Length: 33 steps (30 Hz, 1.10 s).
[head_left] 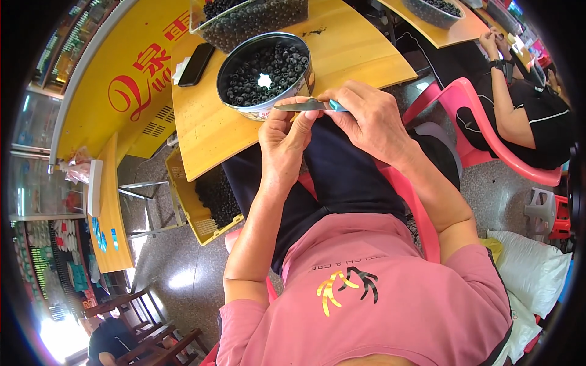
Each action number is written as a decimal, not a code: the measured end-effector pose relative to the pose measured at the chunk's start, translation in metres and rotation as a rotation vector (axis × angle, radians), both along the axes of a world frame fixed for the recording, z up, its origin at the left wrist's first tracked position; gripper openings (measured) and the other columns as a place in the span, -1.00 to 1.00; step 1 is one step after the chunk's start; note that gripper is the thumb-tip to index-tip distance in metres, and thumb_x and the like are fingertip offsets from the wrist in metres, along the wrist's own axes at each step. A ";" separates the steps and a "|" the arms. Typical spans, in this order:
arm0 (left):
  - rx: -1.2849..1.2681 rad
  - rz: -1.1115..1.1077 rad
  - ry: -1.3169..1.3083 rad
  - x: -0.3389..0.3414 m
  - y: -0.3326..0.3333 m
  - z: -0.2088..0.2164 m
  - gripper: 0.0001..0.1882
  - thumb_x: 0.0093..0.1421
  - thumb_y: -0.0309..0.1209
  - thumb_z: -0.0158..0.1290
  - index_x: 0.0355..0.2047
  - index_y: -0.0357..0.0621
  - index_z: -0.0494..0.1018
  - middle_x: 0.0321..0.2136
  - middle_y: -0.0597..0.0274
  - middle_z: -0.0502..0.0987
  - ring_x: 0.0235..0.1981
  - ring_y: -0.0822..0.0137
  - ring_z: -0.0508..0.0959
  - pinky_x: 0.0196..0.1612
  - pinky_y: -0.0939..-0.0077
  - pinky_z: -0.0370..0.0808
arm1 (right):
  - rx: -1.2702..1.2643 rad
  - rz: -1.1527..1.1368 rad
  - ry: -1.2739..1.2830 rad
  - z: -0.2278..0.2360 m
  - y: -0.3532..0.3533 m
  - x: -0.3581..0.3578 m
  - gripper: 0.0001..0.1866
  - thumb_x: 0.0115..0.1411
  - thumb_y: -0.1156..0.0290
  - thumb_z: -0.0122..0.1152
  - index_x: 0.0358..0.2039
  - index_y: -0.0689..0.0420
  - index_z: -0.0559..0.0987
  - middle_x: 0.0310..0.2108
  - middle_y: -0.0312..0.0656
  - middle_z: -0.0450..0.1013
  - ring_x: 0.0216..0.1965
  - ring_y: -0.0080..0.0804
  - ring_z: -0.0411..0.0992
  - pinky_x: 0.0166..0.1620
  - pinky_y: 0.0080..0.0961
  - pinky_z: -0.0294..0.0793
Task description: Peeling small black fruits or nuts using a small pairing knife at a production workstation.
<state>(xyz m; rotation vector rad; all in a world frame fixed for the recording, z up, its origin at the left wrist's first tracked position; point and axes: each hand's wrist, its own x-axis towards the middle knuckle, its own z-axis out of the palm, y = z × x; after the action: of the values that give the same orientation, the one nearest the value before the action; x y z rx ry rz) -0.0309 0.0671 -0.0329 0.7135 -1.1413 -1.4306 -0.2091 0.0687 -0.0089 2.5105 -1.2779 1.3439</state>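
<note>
While my right hand (372, 122) is gripping a small knife (305, 106) by its teal handle, my left hand (284, 143) is pinching something hidden at the blade, just near the round tin (235, 105) of dark berries on the wooden table (201, 128).

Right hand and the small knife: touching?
Touching. The head view shows the right hand gripping the knife by its teal handle, the blade sticking out toward the left hand.
</note>
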 end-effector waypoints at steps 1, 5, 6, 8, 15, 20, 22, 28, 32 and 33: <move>-0.003 0.009 0.003 0.000 0.000 0.000 -0.79 0.27 -0.41 0.14 -0.11 -0.19 0.48 -0.40 0.39 0.53 -0.61 0.73 0.19 -0.60 0.81 0.06 | -0.006 -0.010 -0.001 -0.001 0.000 0.000 -0.84 0.14 0.45 0.24 -0.24 0.13 0.55 -0.49 -0.14 0.40 -0.47 -0.12 0.45 -0.43 -0.29 0.42; -0.004 0.012 -0.012 0.003 -0.001 0.000 -0.78 0.28 -0.42 0.13 -0.09 -0.18 0.48 -0.40 0.40 0.52 -0.61 0.73 0.20 -0.59 0.81 0.06 | -0.022 -0.016 -0.006 -0.001 -0.001 0.001 -0.75 0.06 0.56 0.24 -0.19 0.13 0.54 -0.50 -0.15 0.39 -0.47 -0.12 0.44 -0.42 -0.28 0.42; -0.004 0.012 -0.012 0.003 -0.001 0.000 -0.78 0.28 -0.42 0.13 -0.09 -0.18 0.48 -0.40 0.40 0.52 -0.61 0.73 0.20 -0.59 0.81 0.06 | -0.022 -0.016 -0.006 -0.001 -0.001 0.001 -0.75 0.06 0.56 0.24 -0.19 0.13 0.54 -0.50 -0.15 0.39 -0.47 -0.12 0.44 -0.42 -0.28 0.42; 0.001 0.008 0.002 0.004 0.000 0.001 -0.78 0.28 -0.42 0.13 -0.09 -0.18 0.48 -0.40 0.41 0.52 -0.60 0.74 0.20 -0.58 0.81 0.07 | -0.022 -0.013 -0.016 0.000 0.000 0.002 -0.74 0.06 0.57 0.23 -0.18 0.12 0.54 -0.50 -0.15 0.38 -0.47 -0.13 0.44 -0.42 -0.28 0.42; 0.005 0.006 -0.022 0.005 0.000 0.004 -0.78 0.27 -0.42 0.14 -0.09 -0.18 0.47 -0.39 0.40 0.53 -0.58 0.73 0.23 -0.57 0.82 0.10 | -0.018 -0.010 -0.013 0.000 -0.001 0.002 -0.71 0.05 0.58 0.23 -0.17 0.11 0.54 -0.50 -0.16 0.39 -0.47 -0.14 0.44 -0.41 -0.27 0.42; -0.025 0.019 -0.037 0.004 -0.001 0.005 -0.79 0.27 -0.43 0.14 -0.11 -0.18 0.48 -0.40 0.40 0.53 -0.57 0.73 0.25 -0.55 0.82 0.12 | -0.031 -0.001 -0.007 0.002 -0.001 0.001 -0.69 0.04 0.59 0.23 -0.15 0.11 0.55 -0.49 -0.16 0.40 -0.46 -0.15 0.44 -0.40 -0.28 0.44; -0.036 0.012 -0.045 0.004 -0.001 0.006 -0.80 0.27 -0.44 0.15 -0.12 -0.18 0.49 -0.40 0.40 0.53 -0.57 0.73 0.25 -0.55 0.83 0.12 | -0.035 0.004 -0.017 0.001 -0.003 0.000 -0.69 0.04 0.58 0.23 -0.15 0.10 0.55 -0.49 -0.15 0.40 -0.46 -0.14 0.44 -0.40 -0.27 0.44; 0.031 -0.121 0.017 0.023 0.017 0.019 -0.83 0.23 -0.48 0.17 -0.17 -0.20 0.50 -0.39 0.34 0.55 -0.58 0.73 0.24 -0.56 0.83 0.12 | -0.003 -0.116 0.002 -0.024 -0.019 -0.006 -0.77 0.15 0.52 0.22 -0.14 0.14 0.57 -0.40 -0.07 0.49 -0.41 -0.13 0.49 -0.33 -0.35 0.49; 0.107 -0.010 0.136 0.069 0.022 0.018 -0.88 0.29 -0.44 0.08 -0.20 -0.20 0.46 -0.44 0.26 0.53 -0.69 0.69 0.21 -0.64 0.79 0.10 | 0.148 -0.149 -0.240 -0.024 -0.021 -0.015 -0.80 0.32 0.40 0.13 -0.11 0.20 0.58 -0.37 -0.10 0.53 -0.37 -0.41 0.52 -0.28 -0.54 0.47; 0.119 0.055 0.231 0.086 0.022 0.017 -0.88 0.31 -0.42 0.04 -0.21 -0.20 0.45 -0.46 0.25 0.51 -0.74 0.67 0.19 -0.66 0.78 0.10 | 0.244 -0.149 -0.303 -0.019 -0.018 -0.017 -0.79 0.34 0.40 0.10 -0.10 0.21 0.57 -0.39 -0.14 0.53 -0.38 -0.50 0.49 -0.28 -0.57 0.45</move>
<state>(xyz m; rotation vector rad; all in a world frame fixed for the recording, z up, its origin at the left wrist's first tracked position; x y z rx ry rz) 0.0551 0.0895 -0.0156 0.6388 -0.8581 -1.5006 -0.2261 0.0512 -0.0278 2.3559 -1.7466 1.6724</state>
